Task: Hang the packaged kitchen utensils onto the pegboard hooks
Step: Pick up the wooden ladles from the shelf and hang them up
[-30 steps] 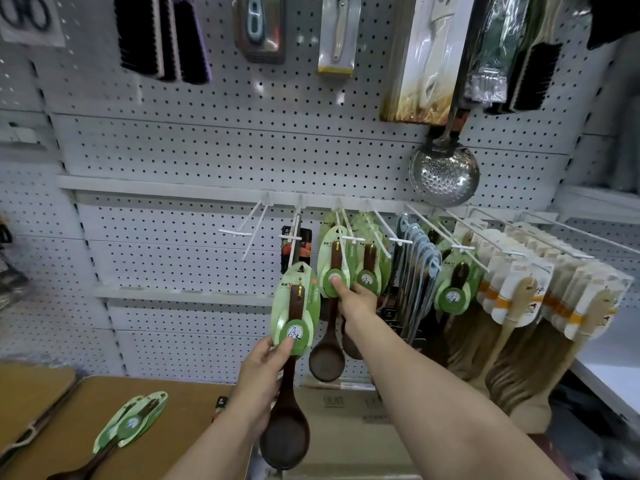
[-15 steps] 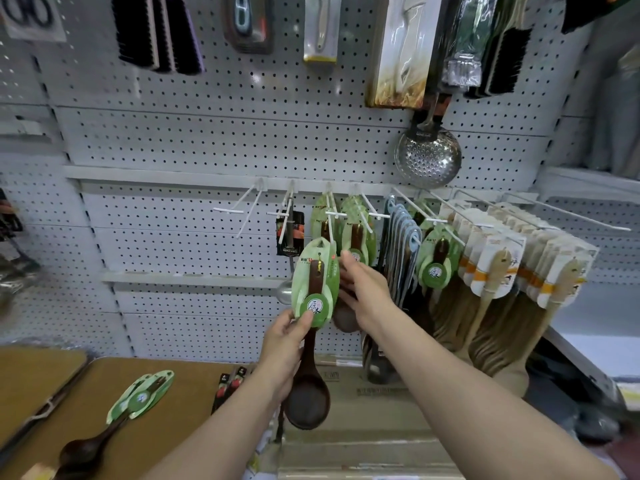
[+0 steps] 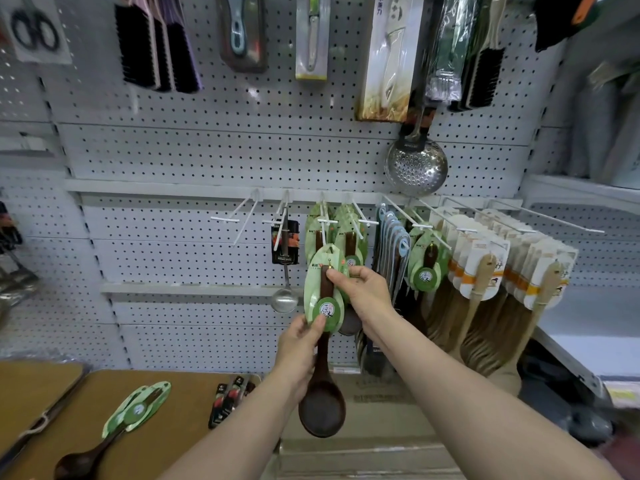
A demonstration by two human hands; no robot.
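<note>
A dark wooden spoon on a green leaf-shaped card (image 3: 323, 292) is held upright in front of the white pegboard (image 3: 207, 161). My left hand (image 3: 300, 351) grips its handle just below the card's round label. My right hand (image 3: 363, 289) pinches the upper part of the card from the right. The card's top sits just under a white hook (image 3: 325, 221) that carries more green-carded spoons (image 3: 351, 237). Two more of these spoons (image 3: 138, 407) lie on the brown table (image 3: 104, 445) at lower left.
An empty double hook (image 3: 239, 218) and a hook with a small steel ladle (image 3: 284, 265) are left of the spoons. Blue utensils (image 3: 394, 244), light wooden spatulas (image 3: 485, 271) and a steel skimmer (image 3: 415, 164) hang to the right. Small red-black packs (image 3: 228, 400) lie on the table.
My left hand has lifted the carded spoon up and rightwards to the hook with the green cards. My right hand left the hanging cards and took hold of this card.
</note>
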